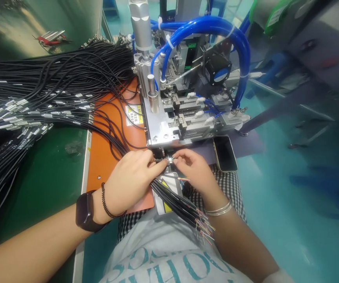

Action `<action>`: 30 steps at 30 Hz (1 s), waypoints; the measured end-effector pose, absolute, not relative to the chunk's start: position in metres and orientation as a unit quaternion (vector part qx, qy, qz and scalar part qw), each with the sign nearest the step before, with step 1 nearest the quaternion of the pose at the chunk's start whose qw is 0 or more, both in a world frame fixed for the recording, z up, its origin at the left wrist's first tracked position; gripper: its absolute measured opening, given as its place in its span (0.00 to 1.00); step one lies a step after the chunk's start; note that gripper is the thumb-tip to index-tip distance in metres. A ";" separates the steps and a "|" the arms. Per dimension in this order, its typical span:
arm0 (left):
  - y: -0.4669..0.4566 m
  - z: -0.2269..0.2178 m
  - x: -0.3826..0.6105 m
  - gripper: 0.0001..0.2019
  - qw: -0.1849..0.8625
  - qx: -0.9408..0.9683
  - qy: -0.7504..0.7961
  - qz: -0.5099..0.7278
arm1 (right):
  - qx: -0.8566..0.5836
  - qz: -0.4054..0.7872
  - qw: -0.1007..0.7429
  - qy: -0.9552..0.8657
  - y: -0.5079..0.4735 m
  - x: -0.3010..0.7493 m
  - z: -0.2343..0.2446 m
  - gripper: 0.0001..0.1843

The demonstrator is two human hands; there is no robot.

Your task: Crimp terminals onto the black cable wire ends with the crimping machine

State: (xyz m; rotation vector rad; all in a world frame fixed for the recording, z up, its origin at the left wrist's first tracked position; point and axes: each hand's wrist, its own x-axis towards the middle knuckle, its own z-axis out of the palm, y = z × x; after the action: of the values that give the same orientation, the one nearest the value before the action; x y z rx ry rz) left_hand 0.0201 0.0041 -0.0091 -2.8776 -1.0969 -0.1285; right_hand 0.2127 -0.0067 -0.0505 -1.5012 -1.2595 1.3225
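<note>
White lettered T-shirt (163, 251) nearest; left hand (128, 181) clamped on black sheathed cables (172, 200); right hand (191, 169) fingertips pinched on shiny wire end (169, 159) at steel press (160, 131).

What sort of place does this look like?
Probably a factory cable assembly line: a pneumatic bench machine fed by blue air hoses, a large bundle of black cables with metal-tipped ends, and a green workbench.
</note>
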 end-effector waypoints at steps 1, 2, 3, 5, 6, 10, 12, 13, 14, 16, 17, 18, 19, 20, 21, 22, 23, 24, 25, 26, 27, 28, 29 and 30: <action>0.004 -0.009 0.020 0.17 0.032 -0.934 -0.353 -0.041 | -0.578 0.526 0.393 -0.484 -0.007 0.213 -0.051 0.06; 0.004 -0.010 0.020 0.18 0.034 -0.935 -0.351 -0.041 | -0.572 0.532 0.404 -0.476 -0.007 0.213 -0.051 0.06; 0.004 -0.010 0.021 0.19 0.034 -0.936 -0.348 -0.042 | -0.571 0.534 0.411 -0.468 -0.008 0.213 -0.051 0.07; 0.003 -0.011 0.020 0.20 0.031 -0.937 -0.346 -0.043 | -0.576 0.533 0.417 -0.459 -0.009 0.212 -0.051 0.08; 0.003 -0.012 0.020 0.20 0.029 -0.937 -0.345 -0.044 | -0.577 0.531 0.418 -0.459 -0.010 0.212 -0.050 0.08; 0.002 -0.013 0.020 0.21 0.027 -0.938 -0.344 -0.043 | -0.579 0.516 0.417 -0.475 -0.010 0.212 -0.050 0.08; 0.002 -0.012 0.020 0.21 0.027 -0.937 -0.346 -0.038 | -0.592 0.503 0.406 -0.481 -0.009 0.211 -0.050 0.08; 0.002 -0.011 0.021 0.22 0.028 -0.936 -0.348 -0.034 | -0.598 0.499 0.400 -0.483 -0.009 0.211 -0.050 0.08; 0.002 -0.010 0.021 0.23 0.029 -0.936 -0.350 -0.031 | -0.602 0.497 0.395 -0.485 -0.009 0.211 -0.050 0.08; 0.002 -0.009 0.023 0.23 0.031 -0.934 -0.354 -0.025 | -0.605 0.496 0.387 -0.488 -0.009 0.211 -0.050 0.08; 0.002 -0.008 0.023 0.24 0.031 -0.934 -0.355 -0.022 | -0.606 0.496 0.385 -0.489 -0.009 0.211 -0.050 0.08; 0.002 -0.008 0.024 0.24 0.030 -0.934 -0.356 -0.019 | -0.607 0.495 0.383 -0.490 -0.009 0.210 -0.050 0.08; 0.001 -0.008 0.024 0.24 0.031 -0.934 -0.356 -0.019 | -0.608 0.493 0.382 -0.491 -0.009 0.210 -0.049 0.07; 0.001 -0.008 0.024 0.23 0.030 -0.934 -0.356 -0.020 | -0.610 0.489 0.383 -0.492 -0.009 0.210 -0.048 0.07; 0.001 -0.009 0.024 0.23 0.030 -0.934 -0.355 -0.023 | -0.610 0.485 0.385 -0.493 -0.009 0.210 -0.048 0.06; 0.001 -0.010 0.024 0.23 0.030 -0.934 -0.355 -0.029 | -0.610 0.482 0.388 -0.495 -0.009 0.209 -0.047 0.06; 0.001 -0.010 0.024 0.22 0.029 -0.934 -0.355 -0.036 | -0.610 0.479 0.391 -0.496 -0.009 0.209 -0.047 0.06; 0.000 -0.010 0.023 0.22 0.029 -0.934 -0.355 -0.043 | -0.610 0.475 0.394 -0.497 -0.010 0.209 -0.046 0.05; 0.000 -0.011 0.023 0.22 0.028 -0.933 -0.355 -0.049 | -0.610 0.472 0.396 -0.498 -0.010 0.209 -0.046 0.05; 0.000 -0.011 0.022 0.21 0.028 -0.933 -0.354 -0.053 | -0.611 0.468 0.396 -0.500 -0.010 0.208 -0.047 0.05; 0.000 -0.011 0.022 0.21 0.028 -0.934 -0.353 -0.057 | -0.612 0.465 0.397 -0.502 -0.010 0.208 -0.047 0.04; 0.000 -0.011 0.022 0.21 0.028 -0.934 -0.352 -0.058 | -0.612 0.462 0.398 -0.503 -0.010 0.209 -0.048 0.04; 0.000 -0.012 0.021 0.21 0.028 -0.934 -0.351 -0.058 | -0.611 0.460 0.400 -0.504 -0.011 0.209 -0.048 0.04; 0.000 -0.012 0.021 0.21 0.028 -0.934 -0.350 -0.059 | -0.610 0.459 0.403 -0.504 -0.011 0.209 -0.049 0.04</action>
State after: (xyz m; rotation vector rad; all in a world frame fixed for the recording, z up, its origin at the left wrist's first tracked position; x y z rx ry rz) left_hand 0.0212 0.0003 -0.0117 -2.8838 -1.0817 -0.1825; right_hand 0.2090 -0.0106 -0.0490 -1.5399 -1.2740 1.1606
